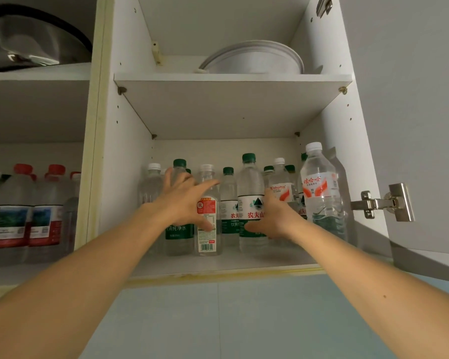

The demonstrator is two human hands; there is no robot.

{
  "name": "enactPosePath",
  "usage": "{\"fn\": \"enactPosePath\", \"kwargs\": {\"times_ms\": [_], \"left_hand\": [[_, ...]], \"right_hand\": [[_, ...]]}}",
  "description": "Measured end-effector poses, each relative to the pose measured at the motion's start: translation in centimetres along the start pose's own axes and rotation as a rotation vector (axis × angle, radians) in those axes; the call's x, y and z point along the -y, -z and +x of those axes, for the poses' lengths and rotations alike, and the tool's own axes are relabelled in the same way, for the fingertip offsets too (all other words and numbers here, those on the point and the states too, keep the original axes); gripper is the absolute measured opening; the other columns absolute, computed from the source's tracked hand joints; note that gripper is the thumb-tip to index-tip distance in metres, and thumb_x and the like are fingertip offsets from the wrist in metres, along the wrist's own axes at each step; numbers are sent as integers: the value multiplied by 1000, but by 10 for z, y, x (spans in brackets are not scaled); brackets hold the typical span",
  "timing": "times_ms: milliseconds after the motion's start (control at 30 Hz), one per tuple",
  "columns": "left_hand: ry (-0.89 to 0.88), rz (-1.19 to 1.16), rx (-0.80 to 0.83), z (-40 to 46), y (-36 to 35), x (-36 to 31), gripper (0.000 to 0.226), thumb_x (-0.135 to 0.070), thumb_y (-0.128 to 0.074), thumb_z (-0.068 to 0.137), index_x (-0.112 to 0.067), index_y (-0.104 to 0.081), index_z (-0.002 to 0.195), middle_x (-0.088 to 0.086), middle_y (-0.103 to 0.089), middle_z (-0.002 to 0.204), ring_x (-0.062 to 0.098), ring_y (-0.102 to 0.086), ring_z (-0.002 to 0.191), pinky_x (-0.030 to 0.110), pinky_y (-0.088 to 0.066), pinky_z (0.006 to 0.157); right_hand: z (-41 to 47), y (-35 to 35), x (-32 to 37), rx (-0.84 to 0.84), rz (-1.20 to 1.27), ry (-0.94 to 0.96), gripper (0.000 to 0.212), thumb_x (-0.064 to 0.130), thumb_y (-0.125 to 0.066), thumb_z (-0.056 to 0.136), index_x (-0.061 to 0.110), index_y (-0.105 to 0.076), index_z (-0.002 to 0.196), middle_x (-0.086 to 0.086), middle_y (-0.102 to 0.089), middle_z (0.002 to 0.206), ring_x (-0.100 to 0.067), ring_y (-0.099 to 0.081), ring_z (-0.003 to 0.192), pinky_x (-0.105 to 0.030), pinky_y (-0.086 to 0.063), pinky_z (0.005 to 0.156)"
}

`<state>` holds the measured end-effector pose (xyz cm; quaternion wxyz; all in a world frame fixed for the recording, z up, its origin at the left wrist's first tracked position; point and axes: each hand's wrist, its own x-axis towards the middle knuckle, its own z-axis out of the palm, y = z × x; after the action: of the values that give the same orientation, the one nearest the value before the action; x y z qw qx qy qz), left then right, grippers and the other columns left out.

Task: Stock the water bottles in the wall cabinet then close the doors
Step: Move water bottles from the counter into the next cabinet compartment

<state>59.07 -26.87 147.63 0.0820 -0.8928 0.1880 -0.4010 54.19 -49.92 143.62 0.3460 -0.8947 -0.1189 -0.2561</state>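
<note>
The wall cabinet's lower shelf (218,265) holds several clear water bottles with green or white caps. My left hand (185,203) is spread open with straight fingers in front of a green-labelled bottle (179,233). Its thumb touches a white-capped bottle with a red and white label (207,239). My right hand (272,218) grips a tall green-capped bottle (250,182) standing at the shelf's front. The thumb lies across the label and the fingers are hidden behind it. A white-capped bottle with an orange label (320,187) stands at the right front.
The right door (412,99) stands open, its metal hinge (384,203) jutting out. White bowls (254,60) sit on the upper shelf. The left compartment holds red-capped bottles (47,211), with a steel pot (31,40) on the shelf above them. A blue tiled wall lies below.
</note>
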Motion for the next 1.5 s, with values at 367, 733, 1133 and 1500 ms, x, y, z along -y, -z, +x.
{"fn": "enactPosePath", "kwargs": {"times_ms": [367, 733, 1133, 1500], "left_hand": [[-6, 101, -79, 2, -21, 0, 115, -88, -60, 66, -45, -5, 157, 7, -32, 161, 29, -6, 155, 61, 22, 112], [-42, 24, -162, -14, -32, 0, 100, -72, -65, 80, -37, -15, 159, 6, -26, 164, 24, 6, 156, 61, 15, 119], [-78, -58, -255, -16, -40, 4, 99, -65, -73, 77, -32, -25, 157, 9, -1, 163, 28, 16, 151, 49, 17, 118], [-104, -68, -382, -21, -32, -7, 85, -61, -72, 80, -20, -42, 148, 12, -26, 157, 33, -14, 149, 50, -5, 123]], "right_hand": [[27, -21, 6, 115, -13, 18, 55, 19, -78, 88, 15, -45, 131, -5, -63, 125, -24, -65, 110, -42, -62, 85], [42, -25, 1, 178, 88, -4, 50, 12, -77, 88, 17, -47, 127, -3, -65, 118, -22, -66, 107, -43, -62, 87], [39, -29, -2, 183, 184, 3, 45, 13, -77, 88, 19, -55, 127, -3, -69, 119, -22, -68, 108, -43, -61, 90], [-6, -6, 5, -342, -192, 261, 42, 25, -67, 95, 13, -58, 135, -3, -63, 129, -16, -60, 113, -27, -50, 96]]}}
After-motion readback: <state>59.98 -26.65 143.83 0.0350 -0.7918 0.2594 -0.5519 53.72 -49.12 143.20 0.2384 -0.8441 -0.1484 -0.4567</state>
